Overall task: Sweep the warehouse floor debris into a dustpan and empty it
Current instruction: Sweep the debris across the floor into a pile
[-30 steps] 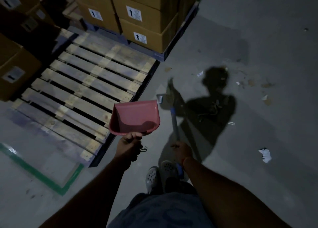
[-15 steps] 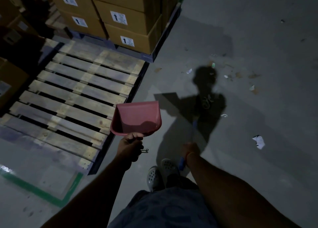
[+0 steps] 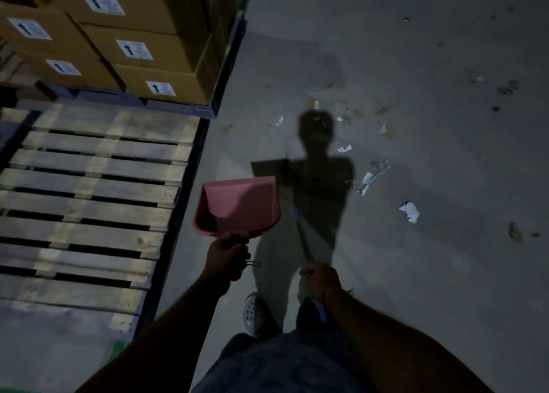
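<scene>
My left hand (image 3: 227, 254) grips the handle of a pink dustpan (image 3: 237, 207), held in the air with its mouth pointing away from me. My right hand (image 3: 322, 279) grips the blue handle of a broom (image 3: 300, 229); the broom's head is lost in my shadow ahead. Debris lies on the grey concrete floor in front: a white paper scrap (image 3: 410, 211) to the right, a crumpled piece (image 3: 370, 178), a small scrap (image 3: 344, 148) and brown bits (image 3: 383, 129) farther off.
An empty wooden pallet (image 3: 89, 199) lies on the floor to my left. Behind it a dark pallet carries stacked cardboard boxes (image 3: 142, 54) with arrow labels. Open concrete floor (image 3: 445, 274) stretches right. My light clog (image 3: 254, 312) shows below.
I have walked forward: the pallet and boxes slid left and nearer, and the debris came closer. The broom handle swung in front of me. Both hands keep their grips.
</scene>
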Demonstrator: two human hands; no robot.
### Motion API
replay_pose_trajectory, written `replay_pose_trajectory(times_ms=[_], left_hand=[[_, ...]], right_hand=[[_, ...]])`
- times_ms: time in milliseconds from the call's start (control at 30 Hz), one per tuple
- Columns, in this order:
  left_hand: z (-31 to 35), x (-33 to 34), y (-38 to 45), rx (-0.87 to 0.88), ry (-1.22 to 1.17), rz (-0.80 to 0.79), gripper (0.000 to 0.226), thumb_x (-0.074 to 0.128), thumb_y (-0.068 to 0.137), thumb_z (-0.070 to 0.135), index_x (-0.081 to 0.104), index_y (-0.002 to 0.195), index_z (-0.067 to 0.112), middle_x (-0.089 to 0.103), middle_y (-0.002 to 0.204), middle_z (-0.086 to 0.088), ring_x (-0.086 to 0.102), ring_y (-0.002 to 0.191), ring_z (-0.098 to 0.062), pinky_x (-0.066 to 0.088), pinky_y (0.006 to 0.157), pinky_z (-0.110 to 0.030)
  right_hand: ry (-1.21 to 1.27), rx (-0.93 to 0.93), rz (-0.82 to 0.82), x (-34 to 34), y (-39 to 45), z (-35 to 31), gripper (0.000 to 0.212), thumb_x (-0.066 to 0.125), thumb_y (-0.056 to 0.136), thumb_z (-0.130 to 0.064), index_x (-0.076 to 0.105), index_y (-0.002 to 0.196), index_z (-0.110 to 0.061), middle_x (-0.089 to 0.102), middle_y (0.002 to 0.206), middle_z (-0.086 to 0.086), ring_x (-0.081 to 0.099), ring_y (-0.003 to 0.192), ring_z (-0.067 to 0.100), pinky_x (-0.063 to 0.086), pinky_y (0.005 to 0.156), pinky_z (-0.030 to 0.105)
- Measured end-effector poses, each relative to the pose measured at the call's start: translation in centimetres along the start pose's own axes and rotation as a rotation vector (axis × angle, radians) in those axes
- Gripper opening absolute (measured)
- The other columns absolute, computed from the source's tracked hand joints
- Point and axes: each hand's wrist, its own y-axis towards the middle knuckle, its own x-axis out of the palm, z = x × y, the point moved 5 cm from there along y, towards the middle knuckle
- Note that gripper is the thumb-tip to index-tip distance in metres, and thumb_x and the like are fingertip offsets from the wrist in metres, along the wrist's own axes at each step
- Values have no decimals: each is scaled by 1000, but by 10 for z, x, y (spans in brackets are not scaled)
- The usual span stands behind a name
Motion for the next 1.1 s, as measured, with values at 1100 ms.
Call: replay_pose_trajectory(times_ms=[1100], left_hand=[[80, 203, 82, 37, 37, -6, 21, 52, 94, -9, 67, 97, 5, 54, 64, -15, 46, 42, -16, 31, 40, -18]], right_hand=[[263, -35, -1, -189, 118, 34, 25, 54, 94, -2, 68, 114, -5, 63, 123, 17, 59, 114, 35, 49, 94, 37]])
